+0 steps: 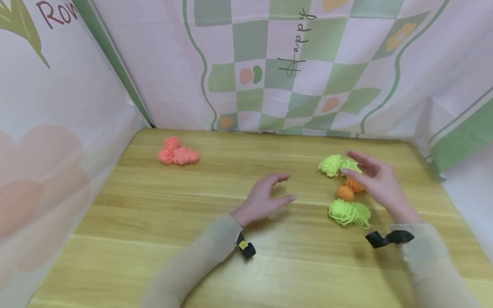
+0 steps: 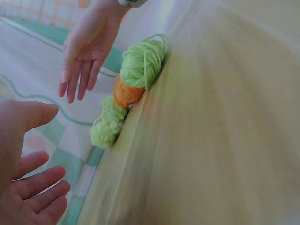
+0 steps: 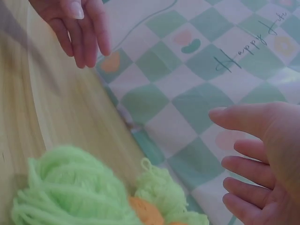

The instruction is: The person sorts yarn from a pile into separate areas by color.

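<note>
My left hand (image 1: pixel 263 199) hovers over the middle of the table, thumb and fingers apart, holding nothing. My right hand (image 1: pixel 379 182) is above the right-hand yarn group, its fingers spread and nothing between them. That group has a yellow-green yarn ball pair (image 1: pixel 332 166) at the back, orange yarn balls (image 1: pixel 345 193) in the middle, partly hidden by the right hand in the head view, and yellow-green yarn (image 1: pixel 348 213) with loose strands in front. In the right wrist view, the near green yarn ball (image 3: pixel 70 192) lies below the right hand (image 3: pixel 262 164).
Several coral-pink yarn balls (image 1: pixel 179 155) sit together at the back left of the wooden table (image 1: pixel 154 214). A checkered cloth (image 1: pixel 285 64) hangs behind the table's far edge, and a flowered cloth (image 1: pixel 57 128) hangs along the left side.
</note>
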A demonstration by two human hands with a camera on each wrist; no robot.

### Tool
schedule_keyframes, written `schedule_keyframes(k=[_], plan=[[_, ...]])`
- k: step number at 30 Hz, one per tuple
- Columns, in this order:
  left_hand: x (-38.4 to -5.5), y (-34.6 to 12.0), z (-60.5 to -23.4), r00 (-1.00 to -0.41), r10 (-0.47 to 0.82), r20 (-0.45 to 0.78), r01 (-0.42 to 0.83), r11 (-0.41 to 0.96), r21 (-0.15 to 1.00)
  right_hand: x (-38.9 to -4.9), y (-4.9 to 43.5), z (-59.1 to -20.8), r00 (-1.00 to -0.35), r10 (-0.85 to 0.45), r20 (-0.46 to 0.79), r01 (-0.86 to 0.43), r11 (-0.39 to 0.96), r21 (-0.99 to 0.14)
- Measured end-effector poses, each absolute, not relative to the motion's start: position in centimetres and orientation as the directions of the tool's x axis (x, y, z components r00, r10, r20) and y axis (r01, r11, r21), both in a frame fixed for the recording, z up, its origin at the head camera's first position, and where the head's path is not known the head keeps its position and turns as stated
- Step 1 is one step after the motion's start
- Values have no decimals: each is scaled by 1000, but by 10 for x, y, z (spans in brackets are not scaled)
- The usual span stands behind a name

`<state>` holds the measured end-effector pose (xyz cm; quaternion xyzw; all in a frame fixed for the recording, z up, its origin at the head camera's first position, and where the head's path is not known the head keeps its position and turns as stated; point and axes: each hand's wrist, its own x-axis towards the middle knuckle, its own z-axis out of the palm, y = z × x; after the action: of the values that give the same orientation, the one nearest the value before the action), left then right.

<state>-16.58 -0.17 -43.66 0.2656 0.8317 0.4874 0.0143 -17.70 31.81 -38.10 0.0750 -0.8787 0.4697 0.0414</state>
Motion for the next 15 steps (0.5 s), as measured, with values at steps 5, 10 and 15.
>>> schedule_keyframes(k=[5,10,15], plan=[[-173,8,-436,-866,443,230,418,393,819,-180,330,-385,-992,-68,106,-125,580,-805],[-178,14,-430,-875,432,218,396,381,836,-183,342,-390,-996,-52,70,-87,593,-800],[-187,19,-426,-869,437,232,403,355,843,-187,350,-392,-998,-45,48,-65,614,-787]])
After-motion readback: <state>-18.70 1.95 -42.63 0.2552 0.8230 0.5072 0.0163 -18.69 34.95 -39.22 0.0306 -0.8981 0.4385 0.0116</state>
